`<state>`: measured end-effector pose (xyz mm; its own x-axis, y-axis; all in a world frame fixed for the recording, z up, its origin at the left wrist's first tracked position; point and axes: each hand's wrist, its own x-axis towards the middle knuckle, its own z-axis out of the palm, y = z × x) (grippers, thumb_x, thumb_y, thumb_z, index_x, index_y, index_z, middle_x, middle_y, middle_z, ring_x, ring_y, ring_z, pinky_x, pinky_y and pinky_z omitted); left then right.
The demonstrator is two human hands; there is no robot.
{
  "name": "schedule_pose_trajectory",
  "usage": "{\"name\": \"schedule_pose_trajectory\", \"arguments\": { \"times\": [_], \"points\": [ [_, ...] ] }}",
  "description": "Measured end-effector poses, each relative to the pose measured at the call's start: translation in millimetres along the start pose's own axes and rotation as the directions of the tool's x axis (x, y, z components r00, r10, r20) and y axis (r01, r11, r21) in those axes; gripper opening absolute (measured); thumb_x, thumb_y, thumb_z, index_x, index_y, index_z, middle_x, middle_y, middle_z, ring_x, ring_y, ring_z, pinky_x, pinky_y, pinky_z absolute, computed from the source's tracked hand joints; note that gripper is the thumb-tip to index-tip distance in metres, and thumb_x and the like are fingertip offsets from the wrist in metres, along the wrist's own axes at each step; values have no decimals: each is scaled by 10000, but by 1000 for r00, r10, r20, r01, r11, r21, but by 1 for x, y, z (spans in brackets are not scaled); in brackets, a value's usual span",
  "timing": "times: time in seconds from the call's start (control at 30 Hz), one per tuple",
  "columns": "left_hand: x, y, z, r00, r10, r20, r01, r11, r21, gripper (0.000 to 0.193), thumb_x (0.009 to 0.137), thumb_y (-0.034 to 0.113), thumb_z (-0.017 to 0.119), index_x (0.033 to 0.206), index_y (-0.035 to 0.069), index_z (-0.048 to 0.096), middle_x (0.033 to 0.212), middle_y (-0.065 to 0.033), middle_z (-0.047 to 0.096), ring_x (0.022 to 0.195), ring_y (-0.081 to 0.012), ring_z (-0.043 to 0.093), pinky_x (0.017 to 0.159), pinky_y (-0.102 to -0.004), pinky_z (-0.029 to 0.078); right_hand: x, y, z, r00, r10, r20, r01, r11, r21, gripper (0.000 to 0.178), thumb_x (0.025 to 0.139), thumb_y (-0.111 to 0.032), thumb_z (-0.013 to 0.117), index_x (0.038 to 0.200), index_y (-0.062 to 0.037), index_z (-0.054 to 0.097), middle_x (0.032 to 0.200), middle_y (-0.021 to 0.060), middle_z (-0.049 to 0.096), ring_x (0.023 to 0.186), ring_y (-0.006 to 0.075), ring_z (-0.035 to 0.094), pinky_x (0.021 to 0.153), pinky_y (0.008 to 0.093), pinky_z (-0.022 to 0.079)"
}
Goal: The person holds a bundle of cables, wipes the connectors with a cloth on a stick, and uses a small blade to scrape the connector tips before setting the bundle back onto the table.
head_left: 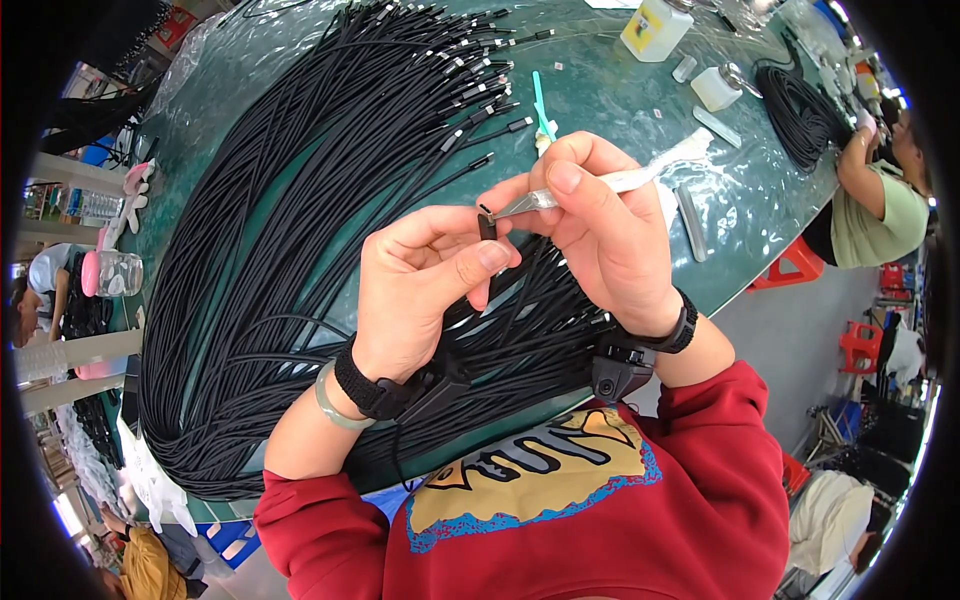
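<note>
Pinched between the thumb and fingers of my left hand (415, 275) is a black cable plug (487, 226), held upright with its metal tip up. My right hand (618, 235) grips a craft knife (535, 201) whose handle is wrapped in white. Its pointed blade reaches left to the plug's metal end; whether it touches cannot be told. Below and around both hands lies a large looped bundle of black cables (225, 270), many of their plugs gathered at the far side. The held plug's lower part is hidden by my fingers.
Just past my hands lies a thin green stick (540, 105). A square white bottle (655, 30) and a smaller white bottle (716, 88) stand at the far right of the green table (600, 100). A co-worker (880, 205) sits at right by a coiled cable bundle (798, 112).
</note>
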<state>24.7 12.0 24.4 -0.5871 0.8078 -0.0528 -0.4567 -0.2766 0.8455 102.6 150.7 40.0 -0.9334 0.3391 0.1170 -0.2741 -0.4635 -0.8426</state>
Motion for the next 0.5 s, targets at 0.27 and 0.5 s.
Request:
{"name": "schedule_pose_trajectory", "arguments": {
  "times": [0.27,0.5],
  "points": [
    [1,-1,-1,1000,23,-8,-23,1000,12,146,748,-17,603,890,-20,569,769,-131,623,554,-86,542,473,-171,424,-1,2,-2,999,-21,30,21,1000,10,130,874,-171,451,810,-58,450,720,9,473,893,249,579,732,381,484],
    [2,0,-1,998,28,-57,-28,1000,10,141,743,-36,601,879,-18,569,762,-128,625,551,-89,544,476,-173,427,-1,3,0,999,-33,6,33,999,8,129,877,-167,447,810,-57,447,728,3,456,894,253,578,758,401,481]
  ]
}}
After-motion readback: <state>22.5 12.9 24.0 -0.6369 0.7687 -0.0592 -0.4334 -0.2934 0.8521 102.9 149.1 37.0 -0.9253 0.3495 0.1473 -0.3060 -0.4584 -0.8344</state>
